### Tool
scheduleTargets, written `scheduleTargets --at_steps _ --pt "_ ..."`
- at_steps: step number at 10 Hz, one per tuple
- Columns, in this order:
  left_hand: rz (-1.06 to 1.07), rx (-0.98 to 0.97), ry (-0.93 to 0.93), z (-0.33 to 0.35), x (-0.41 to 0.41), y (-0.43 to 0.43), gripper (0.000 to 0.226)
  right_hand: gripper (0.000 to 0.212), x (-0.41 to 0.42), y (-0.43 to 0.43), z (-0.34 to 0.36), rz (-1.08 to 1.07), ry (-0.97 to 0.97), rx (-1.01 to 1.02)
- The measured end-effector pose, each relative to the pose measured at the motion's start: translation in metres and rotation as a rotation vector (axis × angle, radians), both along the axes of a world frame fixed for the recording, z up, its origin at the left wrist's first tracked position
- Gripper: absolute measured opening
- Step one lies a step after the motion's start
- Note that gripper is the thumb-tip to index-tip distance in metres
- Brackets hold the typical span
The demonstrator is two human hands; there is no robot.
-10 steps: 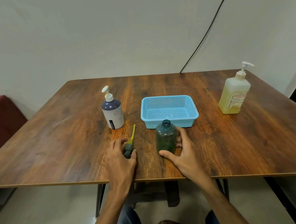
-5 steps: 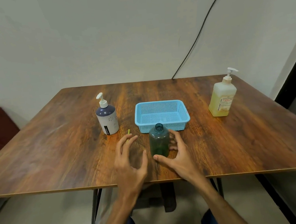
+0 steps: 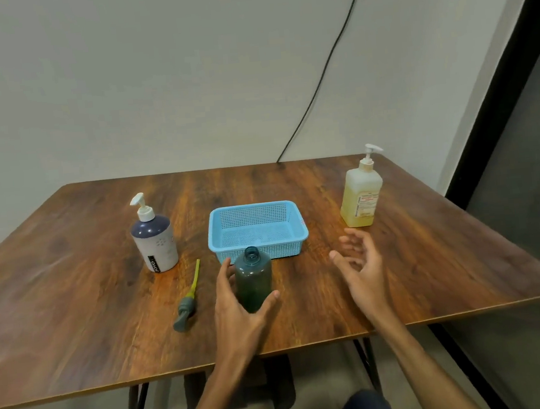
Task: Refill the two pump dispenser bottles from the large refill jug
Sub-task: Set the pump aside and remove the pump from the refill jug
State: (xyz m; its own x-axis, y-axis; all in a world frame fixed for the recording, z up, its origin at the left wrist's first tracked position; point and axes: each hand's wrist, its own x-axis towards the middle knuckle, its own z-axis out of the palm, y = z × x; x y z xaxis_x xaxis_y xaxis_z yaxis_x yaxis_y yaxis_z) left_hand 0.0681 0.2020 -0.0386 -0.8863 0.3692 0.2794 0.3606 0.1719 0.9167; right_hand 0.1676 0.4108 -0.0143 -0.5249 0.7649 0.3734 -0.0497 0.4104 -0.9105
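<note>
A dark green bottle (image 3: 253, 280) stands upright and uncapped near the table's front, just before the blue basket. My left hand (image 3: 235, 301) wraps it from the left, thumb across its front and fingers behind. Its grey pump head with a yellow-green tube (image 3: 188, 299) lies flat on the wood to the left. My right hand (image 3: 360, 268) hovers empty with fingers spread, between the green bottle and the large yellowish jug with a white pump (image 3: 362, 197) at the right. A white and navy pump bottle (image 3: 155, 240) stands at the left.
A light blue mesh basket (image 3: 258, 230) sits at the table's centre, nothing in it. The wooden table (image 3: 72, 289) ends close to me. A black cable (image 3: 321, 70) runs down the wall behind. A dark panel stands at the far right.
My left hand let go of the pump head and moved right onto the green bottle. My right hand released the bottle and moved right toward the yellowish jug.
</note>
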Motion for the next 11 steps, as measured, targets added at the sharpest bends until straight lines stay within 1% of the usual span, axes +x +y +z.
scheduleTargets --at_steps 1,2,3,4,5,6,7,8,10,11 --pt "0.009 -0.040 0.040 -0.005 -0.003 0.006 0.100 0.049 -0.012 0.029 0.010 -0.138 -0.029 -0.001" --pt "0.024 -0.051 0.068 -0.010 -0.006 0.006 0.086 0.054 -0.023 0.053 0.018 -0.230 -0.034 0.033" --pt "0.024 -0.067 0.074 -0.013 -0.009 0.006 0.079 0.061 -0.032 0.073 0.026 -0.309 -0.068 0.112" --pt "0.029 -0.067 0.066 -0.018 -0.011 0.007 0.080 0.071 -0.037 0.091 0.028 -0.328 -0.193 0.174" --pt "0.039 -0.078 0.053 -0.021 -0.012 0.008 0.082 0.081 -0.045 0.106 0.027 -0.324 -0.205 0.176" --pt "0.052 -0.078 0.053 -0.021 -0.012 0.009 0.079 0.084 -0.057 0.124 0.027 -0.306 -0.187 0.175" --pt "0.068 -0.099 0.048 -0.023 -0.013 0.011 0.085 0.083 -0.064 0.136 0.025 -0.301 -0.162 0.124" --pt "0.065 -0.108 0.053 -0.024 -0.013 0.012 0.086 0.083 -0.071 0.143 0.022 -0.286 -0.130 0.138" --pt "0.059 -0.132 0.045 -0.021 -0.013 0.011 0.089 0.075 -0.075 0.142 0.024 -0.256 -0.136 0.101" --pt "0.046 -0.135 0.055 -0.020 -0.012 0.011 0.087 0.075 -0.072 0.134 0.029 -0.257 -0.136 0.092"
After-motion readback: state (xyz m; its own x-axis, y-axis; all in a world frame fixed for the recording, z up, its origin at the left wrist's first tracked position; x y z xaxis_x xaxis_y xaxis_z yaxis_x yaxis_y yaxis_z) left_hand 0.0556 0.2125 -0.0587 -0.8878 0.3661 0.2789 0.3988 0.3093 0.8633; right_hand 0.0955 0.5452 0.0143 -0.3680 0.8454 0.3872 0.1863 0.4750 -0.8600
